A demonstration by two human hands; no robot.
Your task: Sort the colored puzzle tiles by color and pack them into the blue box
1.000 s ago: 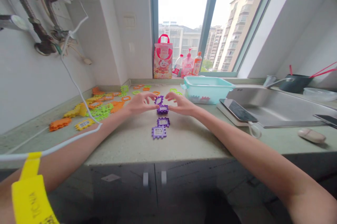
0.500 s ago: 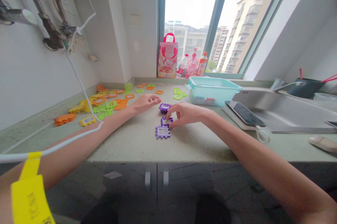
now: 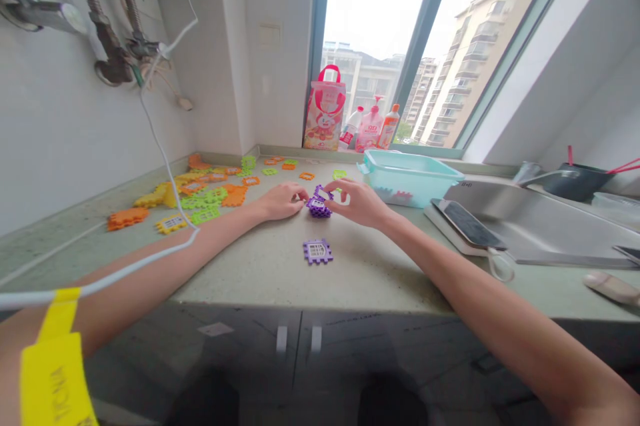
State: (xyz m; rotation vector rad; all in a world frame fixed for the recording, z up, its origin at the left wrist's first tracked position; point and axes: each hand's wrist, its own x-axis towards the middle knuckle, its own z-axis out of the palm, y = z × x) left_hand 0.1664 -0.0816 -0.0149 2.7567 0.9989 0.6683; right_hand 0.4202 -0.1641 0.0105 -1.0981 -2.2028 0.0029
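Observation:
A purple notched building tile (image 3: pixel 325 192) with a pale window-like middle is held tilted between the thumb and fingers of my right hand (image 3: pixel 361 203). Just below it lies a small stack of purple tiles (image 3: pixel 318 209). My left hand (image 3: pixel 284 201) is at the stack's left edge, its fingers bent and their tips closed on that edge. Closer to the counter's front, a single purple tile (image 3: pixel 317 251) with a white lattice window lies flat, apart from both hands.
Orange, yellow and green tiles (image 3: pixel 205 199) lie spread at the left. A teal plastic basket (image 3: pixel 415 176) stands at the back right, beside the sink (image 3: pixel 545 219) and a phone (image 3: pixel 467 223). A white cable (image 3: pixel 173 189) hangs over my left forearm.
My right hand has lifted one purple tile off the counter and carried it back to the stack. My left hand has moved right to the stack's edge. The view has shifted slightly.

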